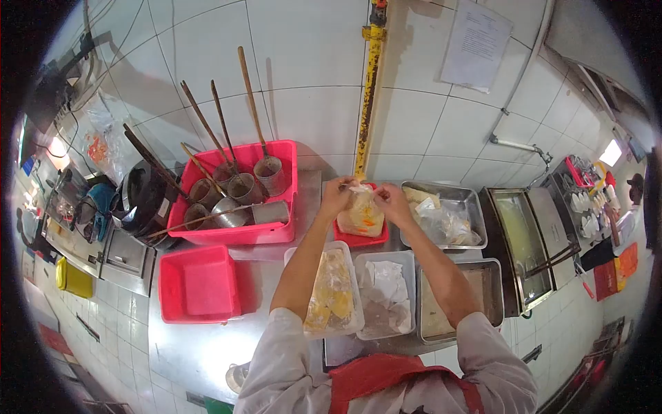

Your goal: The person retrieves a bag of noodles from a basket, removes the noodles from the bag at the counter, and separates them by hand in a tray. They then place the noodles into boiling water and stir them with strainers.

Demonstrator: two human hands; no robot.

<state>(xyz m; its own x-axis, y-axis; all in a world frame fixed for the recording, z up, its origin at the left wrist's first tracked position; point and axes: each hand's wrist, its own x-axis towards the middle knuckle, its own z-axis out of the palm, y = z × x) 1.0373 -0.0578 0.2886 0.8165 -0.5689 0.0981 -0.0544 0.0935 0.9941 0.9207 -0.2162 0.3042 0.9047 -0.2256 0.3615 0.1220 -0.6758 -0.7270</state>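
Note:
Both hands are at the top of a clear plastic bag [361, 214] with pale and orange contents, which rests in a small red basket [361, 241]. My left hand [338, 195] pinches the bag's upper left edge with bent fingers. On the other side, my right hand [393, 202] grips the upper right edge. Just below the bag stand a white tub [357, 297] with yellow pieces under plastic and another white tub [367, 330] with white cloth or paper in it. A metal tray [476, 207] with bagged items lies right of my right hand.
A large pink bin [293, 172] with long-handled metal strainers stands on the left, above an unfilled pink basin [200, 284]. Another metal tray [496, 290] sits under my right forearm. Beyond are a fryer-like vat [520, 234] and a person [626, 224] at the far right.

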